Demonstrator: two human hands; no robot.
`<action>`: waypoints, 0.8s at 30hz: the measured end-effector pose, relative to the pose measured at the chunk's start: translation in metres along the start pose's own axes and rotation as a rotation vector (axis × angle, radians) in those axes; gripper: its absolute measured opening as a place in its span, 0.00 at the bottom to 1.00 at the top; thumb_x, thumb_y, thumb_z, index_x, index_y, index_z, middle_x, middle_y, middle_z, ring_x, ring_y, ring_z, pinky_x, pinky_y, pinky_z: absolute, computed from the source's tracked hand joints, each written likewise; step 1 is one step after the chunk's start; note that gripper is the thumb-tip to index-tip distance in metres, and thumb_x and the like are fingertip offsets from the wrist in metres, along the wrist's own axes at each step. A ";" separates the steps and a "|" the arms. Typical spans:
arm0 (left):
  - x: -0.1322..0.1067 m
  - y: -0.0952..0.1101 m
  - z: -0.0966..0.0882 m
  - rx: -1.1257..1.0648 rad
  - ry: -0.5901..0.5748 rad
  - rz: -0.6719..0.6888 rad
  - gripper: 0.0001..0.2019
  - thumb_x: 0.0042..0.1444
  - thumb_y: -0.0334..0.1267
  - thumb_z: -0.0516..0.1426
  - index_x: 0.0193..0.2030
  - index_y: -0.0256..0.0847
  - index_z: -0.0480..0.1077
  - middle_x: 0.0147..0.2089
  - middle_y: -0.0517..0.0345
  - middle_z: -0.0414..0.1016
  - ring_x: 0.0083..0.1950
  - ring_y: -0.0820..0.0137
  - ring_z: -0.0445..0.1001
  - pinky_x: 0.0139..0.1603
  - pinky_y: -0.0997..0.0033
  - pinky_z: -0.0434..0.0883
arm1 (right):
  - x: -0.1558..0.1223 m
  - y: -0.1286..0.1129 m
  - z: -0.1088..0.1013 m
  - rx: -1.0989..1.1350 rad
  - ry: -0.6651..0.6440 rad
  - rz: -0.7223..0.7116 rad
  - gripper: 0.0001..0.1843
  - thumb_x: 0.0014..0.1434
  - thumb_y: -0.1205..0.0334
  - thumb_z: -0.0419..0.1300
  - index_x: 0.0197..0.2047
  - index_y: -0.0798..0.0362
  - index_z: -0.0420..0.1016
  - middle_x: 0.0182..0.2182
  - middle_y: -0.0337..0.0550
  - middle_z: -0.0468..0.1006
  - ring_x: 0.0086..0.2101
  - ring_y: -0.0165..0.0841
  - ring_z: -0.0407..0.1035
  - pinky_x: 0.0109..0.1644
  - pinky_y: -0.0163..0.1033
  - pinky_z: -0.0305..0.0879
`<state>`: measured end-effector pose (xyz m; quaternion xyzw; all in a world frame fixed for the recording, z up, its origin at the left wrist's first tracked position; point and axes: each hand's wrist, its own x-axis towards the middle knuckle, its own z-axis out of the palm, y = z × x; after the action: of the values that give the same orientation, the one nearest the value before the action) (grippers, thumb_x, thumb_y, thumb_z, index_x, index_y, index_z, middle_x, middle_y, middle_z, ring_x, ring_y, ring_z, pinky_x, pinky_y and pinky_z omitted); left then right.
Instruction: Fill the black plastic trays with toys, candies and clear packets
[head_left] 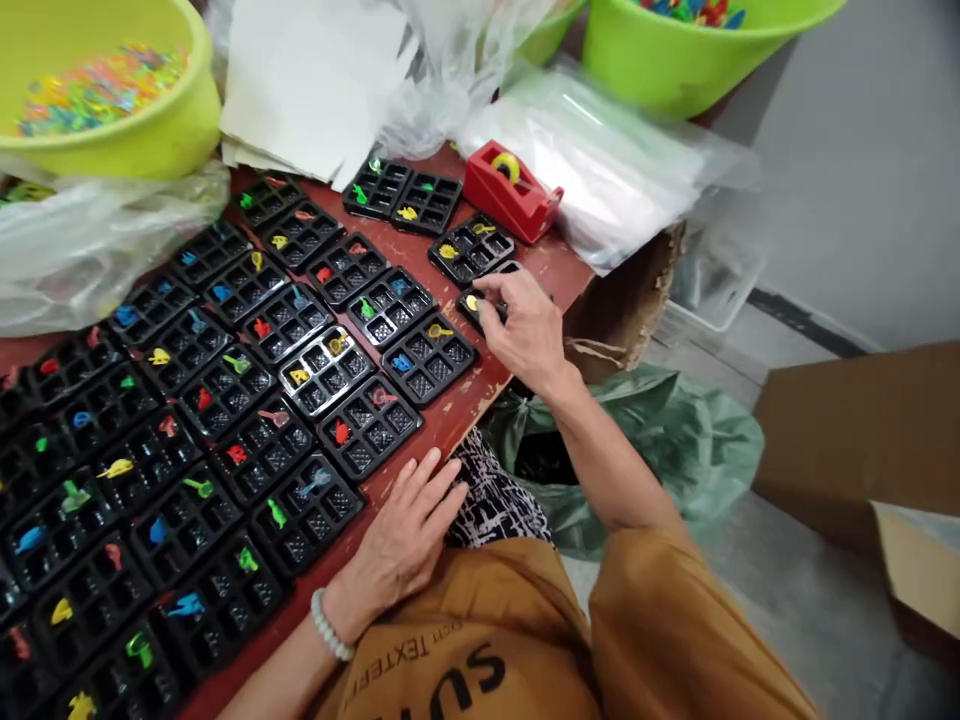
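- The right hand [525, 330] reaches to the far right end of the worktop [450, 410]. Thumb and fingertips are pinched narrow on a small yellow piece [471, 302].
- The yellow piece sits at the left edge of the end tray [501, 270], a black compartment tray mostly covered by the hand. The fingertip grip probably suits a part this small going into a tight pocket.
- The left hand [405, 535] lies flat on the near edge of the worktop, fingers spread and holding nothing. It appears to steady the body during the reach.
- Black trays [326, 370] cover the worktop in close diagonal rows. Each shows one or two coloured pieces in its pockets, and the rows keep every tray within arm's reach.
- A red tape dispenser [510, 195] stands just beyond the end tray, beside a pile of clear bags [615, 170].
- A green basin [97, 90] of mixed coloured pieces stands at the far left.
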<state>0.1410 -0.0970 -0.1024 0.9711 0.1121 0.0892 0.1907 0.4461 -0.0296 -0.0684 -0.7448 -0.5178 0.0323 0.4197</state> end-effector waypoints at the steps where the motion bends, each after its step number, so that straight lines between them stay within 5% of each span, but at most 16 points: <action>1: 0.002 0.001 0.001 0.026 0.005 -0.012 0.30 0.60 0.20 0.54 0.71 0.31 0.63 0.77 0.39 0.57 0.80 0.45 0.44 0.74 0.36 0.60 | 0.011 0.005 0.002 -0.108 0.000 0.012 0.14 0.66 0.64 0.57 0.52 0.50 0.78 0.44 0.45 0.77 0.45 0.36 0.72 0.48 0.43 0.69; 6: 0.027 0.003 -0.019 0.037 0.194 -0.061 0.27 0.64 0.24 0.55 0.70 0.29 0.62 0.75 0.36 0.61 0.80 0.48 0.47 0.75 0.40 0.59 | 0.047 0.048 0.002 -0.471 -0.014 0.132 0.17 0.69 0.55 0.55 0.56 0.50 0.78 0.53 0.50 0.75 0.47 0.42 0.72 0.44 0.43 0.68; 9: 0.076 -0.014 -0.041 0.112 0.280 -0.042 0.28 0.66 0.28 0.56 0.72 0.27 0.60 0.75 0.37 0.60 0.80 0.48 0.48 0.77 0.41 0.55 | 0.056 0.061 0.006 -0.535 -0.055 0.107 0.18 0.70 0.52 0.54 0.56 0.49 0.79 0.53 0.49 0.76 0.47 0.43 0.73 0.43 0.43 0.68; 15: 0.232 -0.105 -0.061 0.280 0.125 -0.194 0.26 0.73 0.42 0.46 0.74 0.34 0.61 0.79 0.47 0.53 0.81 0.50 0.44 0.78 0.42 0.47 | 0.063 0.055 0.019 -0.545 -0.101 0.066 0.19 0.70 0.51 0.54 0.57 0.47 0.78 0.51 0.49 0.77 0.46 0.44 0.72 0.43 0.44 0.67; 18: 0.285 -0.150 -0.071 0.301 0.046 -0.342 0.29 0.74 0.46 0.44 0.76 0.35 0.57 0.80 0.48 0.52 0.81 0.49 0.42 0.77 0.38 0.44 | 0.067 0.053 0.025 -0.540 -0.115 0.050 0.18 0.70 0.51 0.54 0.55 0.47 0.79 0.51 0.49 0.77 0.47 0.44 0.71 0.44 0.44 0.68; 21: 0.300 -0.177 -0.083 0.263 -0.067 -0.438 0.28 0.75 0.48 0.41 0.74 0.40 0.61 0.79 0.53 0.55 0.80 0.46 0.43 0.75 0.29 0.43 | 0.068 0.046 0.028 -0.511 -0.150 0.059 0.17 0.71 0.51 0.54 0.55 0.47 0.78 0.52 0.48 0.76 0.49 0.44 0.71 0.47 0.46 0.70; 24: 0.290 -0.190 -0.094 0.300 -0.125 -0.436 0.28 0.74 0.49 0.37 0.74 0.40 0.59 0.77 0.53 0.58 0.78 0.50 0.44 0.73 0.26 0.40 | 0.067 0.036 0.026 -0.450 -0.197 0.075 0.17 0.73 0.51 0.53 0.57 0.48 0.75 0.56 0.46 0.74 0.52 0.42 0.71 0.53 0.47 0.72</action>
<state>0.3636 0.1803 -0.0530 0.9451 0.3185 -0.0316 0.0657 0.4916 0.0351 -0.0829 -0.8314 -0.5224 0.0040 0.1894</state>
